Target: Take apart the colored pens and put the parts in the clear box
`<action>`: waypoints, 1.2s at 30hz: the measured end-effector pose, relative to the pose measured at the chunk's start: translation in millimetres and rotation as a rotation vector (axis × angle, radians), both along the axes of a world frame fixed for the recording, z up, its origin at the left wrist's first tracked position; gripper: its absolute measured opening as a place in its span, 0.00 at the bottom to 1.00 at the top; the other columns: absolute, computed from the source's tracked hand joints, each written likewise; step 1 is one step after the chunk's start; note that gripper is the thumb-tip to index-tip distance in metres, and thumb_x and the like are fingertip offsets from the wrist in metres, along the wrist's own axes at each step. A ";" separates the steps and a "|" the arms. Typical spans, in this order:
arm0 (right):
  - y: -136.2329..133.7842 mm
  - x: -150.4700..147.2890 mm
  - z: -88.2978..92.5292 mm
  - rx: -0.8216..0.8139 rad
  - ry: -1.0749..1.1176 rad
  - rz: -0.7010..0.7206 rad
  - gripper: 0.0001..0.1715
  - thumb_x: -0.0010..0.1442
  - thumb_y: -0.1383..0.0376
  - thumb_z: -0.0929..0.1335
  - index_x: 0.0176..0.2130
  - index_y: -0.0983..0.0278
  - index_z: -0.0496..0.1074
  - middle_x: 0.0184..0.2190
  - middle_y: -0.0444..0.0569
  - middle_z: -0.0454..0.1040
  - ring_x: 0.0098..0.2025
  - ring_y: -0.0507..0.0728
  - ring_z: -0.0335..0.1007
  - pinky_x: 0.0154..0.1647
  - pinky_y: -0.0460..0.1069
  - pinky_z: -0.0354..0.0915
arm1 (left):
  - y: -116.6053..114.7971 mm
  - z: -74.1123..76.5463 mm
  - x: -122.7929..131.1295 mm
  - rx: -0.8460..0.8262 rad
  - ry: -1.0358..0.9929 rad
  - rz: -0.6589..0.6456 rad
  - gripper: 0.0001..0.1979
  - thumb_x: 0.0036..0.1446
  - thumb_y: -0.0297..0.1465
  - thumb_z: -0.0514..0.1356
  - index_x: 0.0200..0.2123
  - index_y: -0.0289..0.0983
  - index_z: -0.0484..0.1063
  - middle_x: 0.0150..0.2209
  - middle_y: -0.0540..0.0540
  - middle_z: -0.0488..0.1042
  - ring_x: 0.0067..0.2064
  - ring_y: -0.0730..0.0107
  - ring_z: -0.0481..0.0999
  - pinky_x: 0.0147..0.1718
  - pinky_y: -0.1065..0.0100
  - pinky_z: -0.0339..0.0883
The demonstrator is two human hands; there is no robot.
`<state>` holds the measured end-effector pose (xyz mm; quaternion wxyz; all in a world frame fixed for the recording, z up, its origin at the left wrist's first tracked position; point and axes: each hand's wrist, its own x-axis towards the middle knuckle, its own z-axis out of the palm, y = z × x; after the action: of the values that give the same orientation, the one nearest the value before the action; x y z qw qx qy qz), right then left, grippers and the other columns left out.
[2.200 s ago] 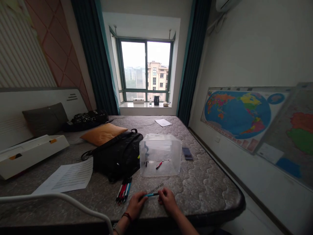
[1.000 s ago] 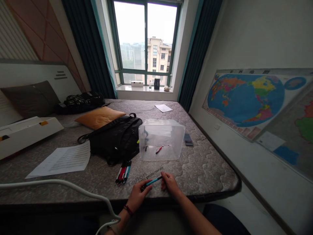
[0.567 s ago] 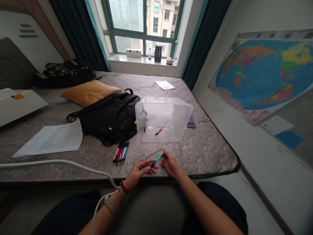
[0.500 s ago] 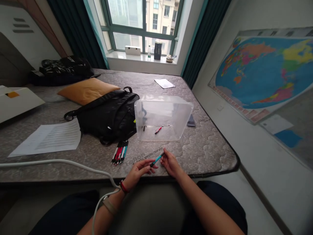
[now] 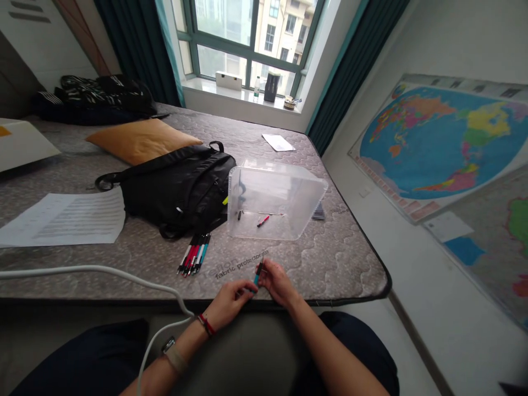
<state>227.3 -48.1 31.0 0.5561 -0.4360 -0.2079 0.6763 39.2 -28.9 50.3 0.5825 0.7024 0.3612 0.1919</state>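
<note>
Our hands met at the near edge of the bed (image 5: 330, 258), close above our lap. Our left hand (image 5: 229, 301), a red band at its wrist, was closed with its fingertips pinching the lower end of a teal pen (image 5: 258, 271). Our right hand (image 5: 277, 283) was closed round the upper part of the same pen, which stood nearly upright between the two hands, just over the mattress edge. Far to the left we saw a white cable (image 5: 103, 270) curving across the bed's front and down to our left arm, and beyond it a printed sheet (image 5: 61, 219) lay flat. An orange cushion (image 5: 140, 140) lay further back, with a black bag (image 5: 177, 184) in front of it. A bundle of pens (image 5: 193, 259) lay just before the bag, near our hands but apart from them. Right of the bag and touching it stood a clear plastic box (image 5: 276, 201), and a red pen (image 5: 263, 221) lay on its floor. A small sheet of paper (image 5: 278, 142) lay behind the box, well apart. On the wall at the right hung a world map (image 5: 433, 137).
</note>
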 end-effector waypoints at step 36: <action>8.9 -0.2 -6.5 -0.049 -0.222 0.110 0.22 0.54 0.49 0.73 0.38 0.64 0.73 0.31 0.47 0.75 0.27 0.52 0.71 0.27 0.47 0.68 | 12.9 5.2 -5.1 0.106 -0.064 0.176 0.13 0.58 0.34 0.58 0.47 0.41 0.73 0.38 0.48 0.79 0.36 0.68 0.78 0.37 0.69 0.69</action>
<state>227.1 -39.2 24.5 0.4808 -0.5094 -0.2752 0.6584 34.1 -16.0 55.5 0.5367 0.6914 0.3919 0.2835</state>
